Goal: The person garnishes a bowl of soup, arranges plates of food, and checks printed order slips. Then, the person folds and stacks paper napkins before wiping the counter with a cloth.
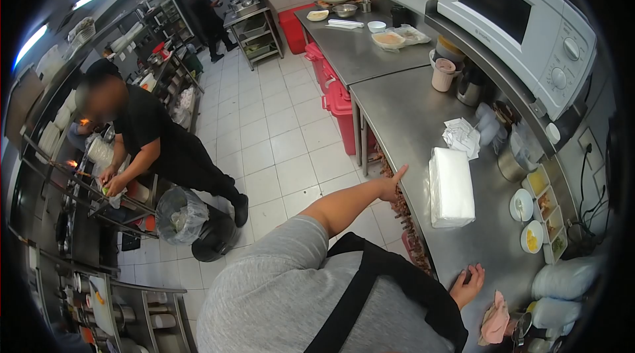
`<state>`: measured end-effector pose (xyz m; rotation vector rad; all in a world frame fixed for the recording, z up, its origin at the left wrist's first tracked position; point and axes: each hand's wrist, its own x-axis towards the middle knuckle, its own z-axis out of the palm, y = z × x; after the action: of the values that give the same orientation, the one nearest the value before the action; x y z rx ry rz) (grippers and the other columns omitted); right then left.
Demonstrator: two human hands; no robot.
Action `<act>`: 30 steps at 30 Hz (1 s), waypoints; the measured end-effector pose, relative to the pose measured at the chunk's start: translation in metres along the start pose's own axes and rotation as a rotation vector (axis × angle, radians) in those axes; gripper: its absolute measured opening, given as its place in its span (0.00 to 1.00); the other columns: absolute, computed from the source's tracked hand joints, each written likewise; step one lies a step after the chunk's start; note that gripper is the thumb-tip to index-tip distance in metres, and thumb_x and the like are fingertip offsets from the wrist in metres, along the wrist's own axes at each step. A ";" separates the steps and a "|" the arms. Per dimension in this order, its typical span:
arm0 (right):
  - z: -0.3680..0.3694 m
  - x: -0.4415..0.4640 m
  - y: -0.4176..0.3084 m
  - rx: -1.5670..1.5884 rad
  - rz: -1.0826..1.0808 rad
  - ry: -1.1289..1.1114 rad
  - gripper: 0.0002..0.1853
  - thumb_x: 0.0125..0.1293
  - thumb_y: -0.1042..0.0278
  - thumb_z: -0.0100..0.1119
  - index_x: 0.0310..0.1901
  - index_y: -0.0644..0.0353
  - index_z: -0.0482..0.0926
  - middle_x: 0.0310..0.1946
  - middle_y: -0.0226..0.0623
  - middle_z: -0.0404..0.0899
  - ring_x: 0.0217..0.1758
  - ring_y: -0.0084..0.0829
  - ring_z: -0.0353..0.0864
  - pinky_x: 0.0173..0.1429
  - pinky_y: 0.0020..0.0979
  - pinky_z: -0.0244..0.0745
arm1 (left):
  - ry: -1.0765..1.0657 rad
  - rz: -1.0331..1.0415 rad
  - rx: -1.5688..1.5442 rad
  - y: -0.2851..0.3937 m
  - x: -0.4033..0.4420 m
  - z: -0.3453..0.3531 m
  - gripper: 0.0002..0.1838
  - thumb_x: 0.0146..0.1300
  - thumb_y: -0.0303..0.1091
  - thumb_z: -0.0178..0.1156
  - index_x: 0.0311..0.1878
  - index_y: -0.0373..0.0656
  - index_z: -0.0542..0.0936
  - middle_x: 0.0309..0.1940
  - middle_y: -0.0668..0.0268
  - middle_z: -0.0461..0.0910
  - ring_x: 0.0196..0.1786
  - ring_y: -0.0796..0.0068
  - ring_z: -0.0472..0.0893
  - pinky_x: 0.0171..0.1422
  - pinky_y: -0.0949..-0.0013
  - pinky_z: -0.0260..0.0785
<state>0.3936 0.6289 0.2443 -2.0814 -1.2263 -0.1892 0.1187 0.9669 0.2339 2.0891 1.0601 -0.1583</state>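
My left hand (393, 187) is at the near edge of the steel counter (405, 109), one digit stretched out along the edge and the others partly hidden below it. It holds nothing that I can see. To its right lies a stack of white paper in clear wrap (452, 187), apart from the hand. Crumpled white papers with print (461, 138) are just beyond the stack. My right hand (468, 285) rests on the counter nearer to me, fingers apart and slightly curled, holding nothing. A pink cloth (495, 320) lies close to it.
A microwave (519, 25) stands on a shelf above the counter. White bowls (521, 205) and a tray of food compartments (546, 214) are at right. Red bins (338, 111) stand beside the counter. A person (149, 121) works at left, near a black bin (215, 237); another person (206, 19) is farther back.
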 end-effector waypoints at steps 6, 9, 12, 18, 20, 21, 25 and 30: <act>-0.001 0.000 -0.001 0.011 0.011 -0.001 0.12 0.57 0.73 0.56 0.44 0.62 0.77 0.58 0.46 0.71 0.65 0.50 0.63 0.68 0.46 0.56 | 0.010 -0.004 -0.001 0.004 -0.004 -0.002 0.67 0.49 0.33 0.66 0.69 0.62 0.16 0.40 0.54 0.80 0.46 0.53 0.80 0.54 0.60 0.68; -0.001 0.000 -0.001 0.012 0.010 0.004 0.12 0.57 0.73 0.56 0.44 0.62 0.77 0.58 0.46 0.71 0.66 0.50 0.63 0.68 0.46 0.56 | 0.049 0.009 0.008 0.001 -0.001 0.002 0.67 0.49 0.32 0.67 0.69 0.63 0.16 0.40 0.54 0.80 0.46 0.52 0.80 0.54 0.59 0.68; -0.001 0.000 -0.002 0.013 0.012 0.001 0.12 0.57 0.73 0.56 0.44 0.62 0.77 0.58 0.46 0.71 0.66 0.50 0.63 0.68 0.46 0.55 | 0.062 0.019 0.006 0.004 -0.004 0.000 0.67 0.48 0.31 0.67 0.69 0.63 0.17 0.40 0.54 0.80 0.46 0.51 0.79 0.54 0.59 0.68; -0.001 0.000 -0.002 0.005 0.009 -0.002 0.12 0.58 0.73 0.56 0.44 0.62 0.77 0.58 0.46 0.71 0.66 0.50 0.63 0.68 0.46 0.55 | 0.064 0.023 0.005 0.007 -0.008 -0.002 0.67 0.48 0.31 0.67 0.69 0.64 0.17 0.41 0.52 0.80 0.47 0.49 0.79 0.55 0.58 0.68; -0.001 0.000 -0.003 0.001 0.006 0.000 0.12 0.58 0.73 0.56 0.44 0.62 0.77 0.58 0.46 0.71 0.66 0.50 0.63 0.68 0.46 0.55 | 0.051 0.009 0.004 0.008 -0.010 -0.004 0.67 0.48 0.31 0.67 0.69 0.64 0.17 0.41 0.51 0.79 0.48 0.49 0.79 0.55 0.58 0.68; -0.001 0.000 -0.003 -0.001 0.005 0.001 0.12 0.58 0.73 0.56 0.44 0.62 0.77 0.58 0.46 0.71 0.66 0.50 0.63 0.68 0.46 0.55 | 0.044 0.001 0.002 0.008 -0.010 -0.004 0.67 0.48 0.31 0.67 0.69 0.64 0.17 0.41 0.51 0.79 0.48 0.49 0.79 0.55 0.58 0.68; -0.002 0.001 -0.003 0.003 0.000 -0.001 0.12 0.58 0.73 0.56 0.44 0.62 0.77 0.58 0.46 0.71 0.65 0.50 0.63 0.68 0.46 0.56 | 0.025 -0.018 0.001 0.014 -0.015 -0.007 0.67 0.49 0.31 0.67 0.69 0.64 0.17 0.43 0.50 0.79 0.49 0.49 0.79 0.56 0.57 0.68; -0.002 0.001 -0.004 -0.006 0.002 0.000 0.12 0.58 0.73 0.56 0.44 0.62 0.77 0.57 0.46 0.71 0.65 0.51 0.63 0.68 0.46 0.56 | 0.011 -0.028 -0.005 0.009 -0.008 -0.005 0.68 0.48 0.29 0.67 0.69 0.65 0.16 0.49 0.49 0.77 0.52 0.49 0.77 0.57 0.58 0.67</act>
<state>0.3911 0.6294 0.2482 -2.0874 -1.2254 -0.1922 0.1190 0.9619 0.2465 2.0738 1.0956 -0.1586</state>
